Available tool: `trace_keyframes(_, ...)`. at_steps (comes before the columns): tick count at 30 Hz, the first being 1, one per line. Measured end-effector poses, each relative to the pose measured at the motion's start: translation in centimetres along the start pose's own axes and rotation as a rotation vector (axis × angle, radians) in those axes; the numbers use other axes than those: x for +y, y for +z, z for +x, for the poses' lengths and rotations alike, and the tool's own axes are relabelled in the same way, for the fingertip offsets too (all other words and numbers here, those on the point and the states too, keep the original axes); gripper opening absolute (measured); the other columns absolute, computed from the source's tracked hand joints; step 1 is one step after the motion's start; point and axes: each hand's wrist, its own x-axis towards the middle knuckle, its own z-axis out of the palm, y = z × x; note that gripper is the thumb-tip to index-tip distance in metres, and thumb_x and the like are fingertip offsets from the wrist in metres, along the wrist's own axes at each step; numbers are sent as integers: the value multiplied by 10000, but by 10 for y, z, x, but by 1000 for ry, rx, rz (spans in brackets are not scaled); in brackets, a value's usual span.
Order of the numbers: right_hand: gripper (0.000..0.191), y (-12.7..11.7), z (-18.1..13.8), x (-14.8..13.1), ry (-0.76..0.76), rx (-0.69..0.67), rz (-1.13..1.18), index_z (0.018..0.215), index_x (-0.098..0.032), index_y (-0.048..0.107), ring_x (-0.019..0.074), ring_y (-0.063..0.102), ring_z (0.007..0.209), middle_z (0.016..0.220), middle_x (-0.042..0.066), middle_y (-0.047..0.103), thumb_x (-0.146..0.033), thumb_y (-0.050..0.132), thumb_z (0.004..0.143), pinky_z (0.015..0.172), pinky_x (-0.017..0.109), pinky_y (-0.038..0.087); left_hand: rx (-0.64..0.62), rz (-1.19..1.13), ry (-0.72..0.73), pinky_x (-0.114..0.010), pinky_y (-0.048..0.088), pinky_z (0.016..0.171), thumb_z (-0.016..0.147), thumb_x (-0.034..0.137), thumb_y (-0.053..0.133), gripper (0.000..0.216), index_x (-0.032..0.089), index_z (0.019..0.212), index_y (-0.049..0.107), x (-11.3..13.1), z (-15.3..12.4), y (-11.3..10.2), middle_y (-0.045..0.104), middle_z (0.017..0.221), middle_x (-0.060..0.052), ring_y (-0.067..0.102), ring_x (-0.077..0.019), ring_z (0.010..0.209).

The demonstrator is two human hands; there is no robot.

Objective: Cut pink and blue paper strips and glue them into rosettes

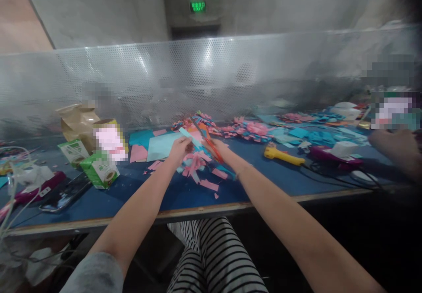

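Here's the left hand (181,147), fingers closed narrow on a slim pale-blue paper strip (186,133) that slants up past the fingertips above the blue-topped table (132,207). Opposite it, the right hand (220,149) has its fingers wrapped around orange-red-handled metal scissors (215,151), blades angled up and to the left, close to the strip; whether those blades are parted, blur makes it hard to tell. Just below both hands, a loose heap of pink paper strips (195,166) spills over the table! Beside the left hand lies a flat pale-blue paper sheet (160,147). Out to the right, well apart, a yellow-handled tool with a black cord (285,156), and beyond it a co-worker's hand (397,148) at the edge.
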Motion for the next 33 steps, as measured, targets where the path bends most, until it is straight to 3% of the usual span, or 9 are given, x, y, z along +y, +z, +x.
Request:
trace_keyframes(3, 443, -1, 7, 6, -24, 42, 64, 684, -173, 446, 50, 334, 402, 507, -51, 391, -604, 528, 620, 383, 191, 298, -15, 29, 24, -212, 381, 469, 547, 421, 674, 329, 154, 538, 481, -1, 0, 0, 528, 496, 15, 476, -76, 446)
trace_keyframes(10, 369, -2, 1, -5, -248, 72, 71, 667, -162, 448, 66, 387, 504, 556, -56, 409, -473, 612, 553, 485, 208, 327, -86, 235, 136, -217, 385, 481, 631, 468, 598, 322, 159, 560, 537, -3, -3, 4, 509, 504, 17, 468, -82, 454)
trace_keyframes(14, 348, -3, 1, -9, -256, 100, 117, 630, -172, 399, 64, 376, 503, 549, -60, 387, -428, 615, 534, 486, 213, 321, -56, 444, 231, -223, 341, 467, 681, 475, 540, 325, 174, 559, 554, 1, -7, 5, 507, 500, 9, 460, -99, 457)
trace_keyframes(18, 314, -3, -1, -11, -202, 102, 284, 688, -191, 382, 42, 329, 421, 530, -79, 360, -372, 601, 556, 414, 201, 278, -52, 709, 531, -229, 279, 504, 648, 429, 610, 368, 180, 411, 479, 11, -18, 2, 384, 422, 23, 387, -95, 461)
trace_keyframes(22, 317, -4, -4, -15, -140, 107, 423, 695, -200, 369, 27, 288, 335, 483, -101, 336, -333, 618, 551, 342, 193, 221, -143, 795, 826, -247, 294, 554, 656, 465, 604, 364, 188, 438, 511, 22, -32, 3, 455, 476, -7, 414, -112, 510)
trace_keyframes(28, 268, -4, -4, -14, -180, 141, 527, 666, -188, 393, 14, 275, 307, 440, -113, 332, -271, 619, 548, 310, 173, 191, -90, 1027, 1533, -246, 281, 497, 806, 429, 419, 399, 167, 516, 499, 29, -40, 7, 492, 479, -15, 402, -106, 482)
trace_keyframes(30, 253, -4, -4, -13, -194, 128, 535, 666, -185, 400, 12, 279, 308, 440, -114, 338, -254, 616, 553, 309, 166, 193, -66, 1068, 1641, -242, 285, 494, 821, 408, 401, 396, 164, 521, 484, 31, -42, 8, 487, 475, -10, 406, -101, 482)
trace_keyframes(33, 246, -4, -3, -12, -205, 106, 530, 663, -183, 398, 9, 288, 308, 442, -112, 348, -233, 615, 559, 308, 159, 194, -54, 1109, 1686, -241, 286, 491, 841, 367, 384, 382, 166, 529, 473, 34, -45, 11, 477, 471, -3, 402, -96, 476)
